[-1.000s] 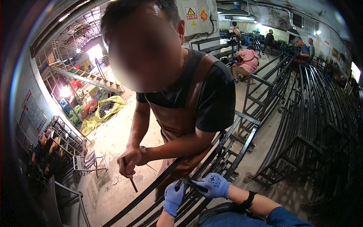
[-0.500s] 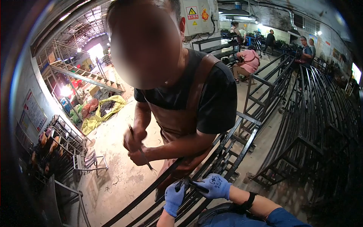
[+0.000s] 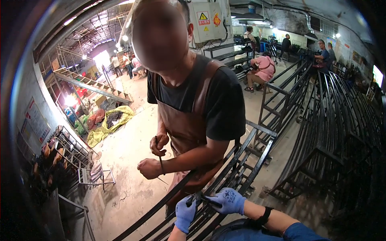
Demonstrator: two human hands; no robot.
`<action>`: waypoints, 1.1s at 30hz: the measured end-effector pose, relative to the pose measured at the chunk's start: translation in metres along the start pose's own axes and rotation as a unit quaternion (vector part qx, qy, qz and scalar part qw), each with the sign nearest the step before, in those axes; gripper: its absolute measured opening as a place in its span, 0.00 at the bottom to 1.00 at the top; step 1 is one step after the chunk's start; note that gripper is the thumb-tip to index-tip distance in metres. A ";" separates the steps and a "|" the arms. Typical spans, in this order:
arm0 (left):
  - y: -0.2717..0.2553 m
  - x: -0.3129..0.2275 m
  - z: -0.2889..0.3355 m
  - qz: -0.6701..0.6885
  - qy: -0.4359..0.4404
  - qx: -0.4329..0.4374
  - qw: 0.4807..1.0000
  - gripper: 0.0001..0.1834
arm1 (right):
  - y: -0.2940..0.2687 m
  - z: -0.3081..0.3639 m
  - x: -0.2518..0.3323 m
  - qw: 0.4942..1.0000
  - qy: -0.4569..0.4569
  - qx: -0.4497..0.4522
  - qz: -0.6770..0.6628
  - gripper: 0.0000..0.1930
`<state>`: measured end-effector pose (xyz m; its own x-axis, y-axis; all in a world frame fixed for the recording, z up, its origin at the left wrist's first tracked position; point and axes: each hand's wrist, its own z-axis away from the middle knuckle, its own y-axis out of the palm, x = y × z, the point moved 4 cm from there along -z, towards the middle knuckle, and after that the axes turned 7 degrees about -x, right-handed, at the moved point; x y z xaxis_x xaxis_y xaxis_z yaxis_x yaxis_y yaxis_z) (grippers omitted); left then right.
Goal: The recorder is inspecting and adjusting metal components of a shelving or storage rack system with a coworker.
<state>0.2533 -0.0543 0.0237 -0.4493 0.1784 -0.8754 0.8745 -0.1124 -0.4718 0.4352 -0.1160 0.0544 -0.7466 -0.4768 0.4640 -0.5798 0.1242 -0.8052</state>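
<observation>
My left hand [image 3: 185, 215] and my right hand [image 3: 228, 201], both in light blue knit gloves, are close together at the bottom middle. The fingers of each are closed around a small dark piece [image 3: 198, 197] between them; its kind cannot be made out. Beneath them run long black metal bars [image 3: 177, 185] of a rack. Across the bars a co-worker [image 3: 185, 116] in a black shirt and brown apron stands facing me. A thin dark rod [image 3: 160, 157] is in the co-worker's hands.
Black metal frames [image 3: 257, 168] stand to the right of my hands, with many long curved bars [image 3: 321, 116] beyond. A small metal chair [image 3: 96, 174] and a yellow sack [image 3: 110, 124] are on the floor at left. Several other people are farther back.
The co-worker has straightened and leaned back a little; the thin rod now points more upright, and the two hands are farther apart. My hands keep nearly the same place, fingers slightly shifted.
</observation>
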 end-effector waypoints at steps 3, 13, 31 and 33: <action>0.001 0.012 0.003 0.013 0.011 0.005 1.000 0.13 | 0.009 0.004 -0.002 1.000 -0.007 -0.001 -0.005 0.28; 0.006 0.017 0.002 0.100 -0.008 0.047 0.994 0.13 | -0.005 0.008 -0.004 0.994 -0.029 -0.104 0.033 0.23; 0.008 0.003 -0.004 -0.023 0.014 0.043 0.999 0.17 | -0.023 0.029 -0.035 0.987 -0.003 -0.141 0.079 0.17; 0.011 -0.011 -0.002 -0.075 0.030 0.036 0.996 0.18 | -0.021 0.029 -0.036 0.987 -0.008 -0.144 0.067 0.18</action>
<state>0.2683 -0.0559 0.0280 -0.5606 0.2559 -0.7876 0.7818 -0.1498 -0.6052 0.4839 -0.1262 0.0438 -0.8195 -0.4518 0.3527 -0.5460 0.4284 -0.7200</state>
